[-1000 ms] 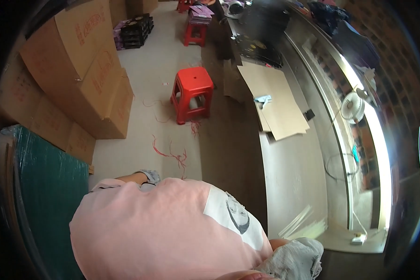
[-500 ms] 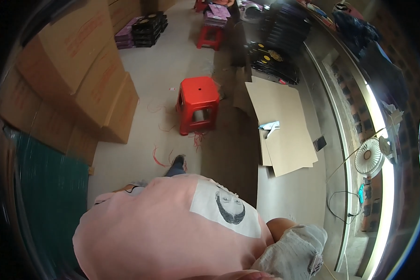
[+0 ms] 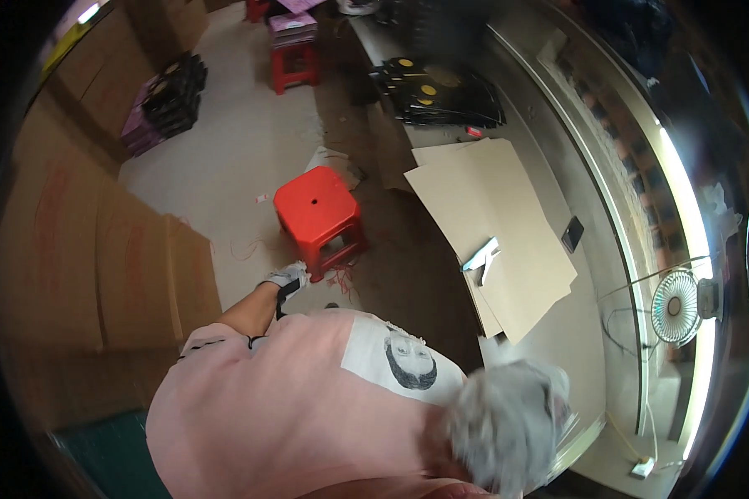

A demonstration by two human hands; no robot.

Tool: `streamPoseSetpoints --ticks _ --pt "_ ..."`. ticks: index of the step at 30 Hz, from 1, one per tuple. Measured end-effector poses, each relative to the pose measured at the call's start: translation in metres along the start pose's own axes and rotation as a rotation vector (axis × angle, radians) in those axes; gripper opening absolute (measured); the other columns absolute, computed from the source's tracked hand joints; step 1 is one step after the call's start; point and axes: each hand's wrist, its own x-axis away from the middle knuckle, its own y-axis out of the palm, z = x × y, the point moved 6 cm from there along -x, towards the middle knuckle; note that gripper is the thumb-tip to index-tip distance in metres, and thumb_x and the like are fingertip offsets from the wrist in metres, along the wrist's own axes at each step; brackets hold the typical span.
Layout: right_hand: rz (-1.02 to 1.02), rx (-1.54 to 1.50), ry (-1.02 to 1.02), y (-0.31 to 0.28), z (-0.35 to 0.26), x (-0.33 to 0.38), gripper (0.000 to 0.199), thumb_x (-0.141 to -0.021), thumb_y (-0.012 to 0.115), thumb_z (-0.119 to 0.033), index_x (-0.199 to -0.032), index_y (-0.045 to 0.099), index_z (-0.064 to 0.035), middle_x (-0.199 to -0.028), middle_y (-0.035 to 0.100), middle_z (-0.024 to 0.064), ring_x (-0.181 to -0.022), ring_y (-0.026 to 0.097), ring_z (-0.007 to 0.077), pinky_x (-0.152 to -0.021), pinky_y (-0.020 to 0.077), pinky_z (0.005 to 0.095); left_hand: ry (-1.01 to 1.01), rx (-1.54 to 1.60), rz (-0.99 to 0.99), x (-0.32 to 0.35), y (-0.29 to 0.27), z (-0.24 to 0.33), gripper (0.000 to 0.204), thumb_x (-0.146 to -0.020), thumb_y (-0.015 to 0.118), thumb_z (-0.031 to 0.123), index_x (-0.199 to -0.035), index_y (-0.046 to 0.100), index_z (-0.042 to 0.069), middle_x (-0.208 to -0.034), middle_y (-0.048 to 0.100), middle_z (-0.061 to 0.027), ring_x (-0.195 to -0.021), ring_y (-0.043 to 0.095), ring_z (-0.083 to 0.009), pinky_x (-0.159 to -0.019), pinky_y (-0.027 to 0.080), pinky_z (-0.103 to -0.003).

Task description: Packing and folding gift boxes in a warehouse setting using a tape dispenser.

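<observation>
My left hand, in a whitish glove with a black band at the wrist, is low on the left. It is close beside a leg of the red plastic stool; whether it touches the stool I cannot tell, and its fingers are too small to read. In a grey-white glove, my right hand is near my body at the table's near end, smeared by motion. Flat beige cardboard sheets lie stacked on the table, a light-blue and white hand tool on top of them.
Brown cartons form a wall on the left. Black packs with yellow spots lie on the table's far part. A phone and a small fan are at the right. Another red stool bears purple packs. Red string litters the floor.
My view has swung, and the stool appears lower and further left. My left hand has come into sight beside it. My right hand has shifted slightly left and is now blurred.
</observation>
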Motion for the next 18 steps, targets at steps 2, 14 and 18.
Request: streamPoseSetpoints --ticks 2,14,18 --pt "0.022 -0.034 0.017 -0.013 0.013 -0.012 0.049 -0.079 0.063 -0.045 -0.099 0.059 -0.0005 -0.089 0.059 0.009 -0.082 0.054 0.0202 -0.073 0.0438 0.0275 0.004 0.095 -0.001 -0.028 -0.023 -0.032 0.036 -0.092 0.036 0.027 -0.109 0.05 -0.001 -0.113 0.055 -0.0192 -0.101 0.057 -0.029 -0.083 0.046 -0.04" --pt "1.307 0.539 1.176 -0.096 0.326 0.16 0.055 -0.07 0.073 -0.033 -0.108 0.056 0.002 -0.1 0.059 0.0229 -0.086 0.058 0.0363 -0.076 0.047 0.0413 0.154 -0.608 -0.055 -0.116 -0.038 0.062 0.024 -0.081 0.052 0.019 -0.095 0.056 -0.001 -0.095 0.059 -0.0212 -0.091 0.057 -0.034 -0.079 0.046 -0.042" --pt "0.925 0.749 1.35 -0.145 0.287 0.109 0.051 -0.07 0.07 -0.039 -0.104 0.058 -0.0016 -0.099 0.06 0.0175 -0.091 0.057 0.031 -0.078 0.0472 0.04 0.162 -0.614 -0.026 -0.147 -0.041 0.101 0.026 -0.081 0.053 0.02 -0.095 0.056 -0.001 -0.094 0.059 -0.0217 -0.091 0.057 -0.0343 -0.08 0.046 -0.041"
